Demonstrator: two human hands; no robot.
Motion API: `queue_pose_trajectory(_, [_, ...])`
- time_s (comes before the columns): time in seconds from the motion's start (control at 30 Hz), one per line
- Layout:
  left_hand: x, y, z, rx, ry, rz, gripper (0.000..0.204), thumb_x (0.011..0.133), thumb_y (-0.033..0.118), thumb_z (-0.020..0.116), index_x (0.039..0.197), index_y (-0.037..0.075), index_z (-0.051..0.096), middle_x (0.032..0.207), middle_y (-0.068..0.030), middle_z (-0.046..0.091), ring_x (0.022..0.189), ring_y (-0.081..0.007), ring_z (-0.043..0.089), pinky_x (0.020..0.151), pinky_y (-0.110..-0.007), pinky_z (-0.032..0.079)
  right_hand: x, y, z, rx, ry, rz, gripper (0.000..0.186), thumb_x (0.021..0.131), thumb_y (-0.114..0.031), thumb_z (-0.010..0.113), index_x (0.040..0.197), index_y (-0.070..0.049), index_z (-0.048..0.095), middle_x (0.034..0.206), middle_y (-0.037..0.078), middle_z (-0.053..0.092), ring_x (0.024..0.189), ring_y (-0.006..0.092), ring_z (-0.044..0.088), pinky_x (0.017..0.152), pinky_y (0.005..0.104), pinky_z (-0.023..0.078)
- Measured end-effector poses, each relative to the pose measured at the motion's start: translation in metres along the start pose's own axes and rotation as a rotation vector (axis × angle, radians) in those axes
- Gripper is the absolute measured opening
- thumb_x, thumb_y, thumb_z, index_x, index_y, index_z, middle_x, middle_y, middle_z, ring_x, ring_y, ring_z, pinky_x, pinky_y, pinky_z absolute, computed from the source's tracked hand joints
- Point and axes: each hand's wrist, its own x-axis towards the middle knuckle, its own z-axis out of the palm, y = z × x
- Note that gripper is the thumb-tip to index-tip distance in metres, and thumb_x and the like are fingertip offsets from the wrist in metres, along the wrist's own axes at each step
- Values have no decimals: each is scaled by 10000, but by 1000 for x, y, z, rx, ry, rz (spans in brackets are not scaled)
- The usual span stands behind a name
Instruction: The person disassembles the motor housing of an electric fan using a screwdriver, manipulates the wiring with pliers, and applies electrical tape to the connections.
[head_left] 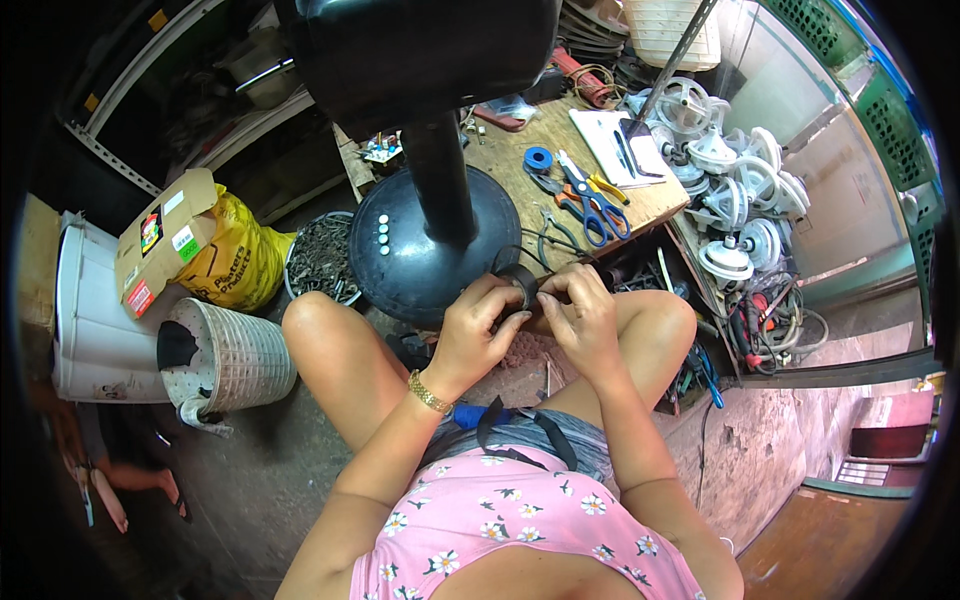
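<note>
My left hand [478, 328] grips a dark ring-shaped roll [519, 284], like a roll of black tape, between thumb and fingers above my lap. Right beside it, my right hand [583, 318] is closed in a pinch at the roll's near edge. What its fingertips hold is too small to make out. A thin black loop [522, 249] rises just beyond the hands. In front stands a black pole [440, 180] on a round black base [385, 285], with several small white discs [383, 236] in a row on it. Black strips [489, 420] lie across my lap.
At the right, a wooden table [500, 160] bears blue-handled scissors [604, 218], pliers [551, 236], blue tape [538, 159] and paper. White plastic wheel-like parts [740, 190] are heaped beyond. Left are a white basket [245, 355], a scrap-filled tub [322, 262], a yellow bag and a cardboard box [165, 245].
</note>
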Motion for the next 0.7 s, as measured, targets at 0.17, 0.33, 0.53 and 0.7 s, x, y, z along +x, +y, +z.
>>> queue_pose_trajectory(0.17, [-5,-3,4,32,-3,-16,165,759,-4,720,900,-1,635,838,-92,597,572,-174,551,518,-286,432,-5,11,9,-29,-158,80,187,798,-29,657,920,19,524,851,177,557,838,376,543,724,454,447])
queue_pose_trajectory(0.33, [-3,1,0,15,26,-99,157,772,19,709,907,0,630,836,-97,591,587,-181,553,517,-285,429,-10,14,15,52,29,125,224,769,-33,693,956,0,573,863,159,593,816,350,565,720,422,460])
queue_pose_trajectory(0.53, [-5,-1,0,22,15,-69,166,770,17,713,911,2,626,847,-100,590,600,-198,564,522,-303,438,1,6,2,-38,22,-11,151,723,-44,735,858,-29,670,828,110,615,790,306,568,683,391,460])
queue_pose_trajectory(0.7, [1,1,-4,190,-54,81,170,756,-1,698,909,-7,624,868,-123,590,708,-275,601,607,-354,478,2,8,-3,-107,-16,-28,159,674,-52,741,810,-28,662,786,105,581,758,307,544,659,407,455])
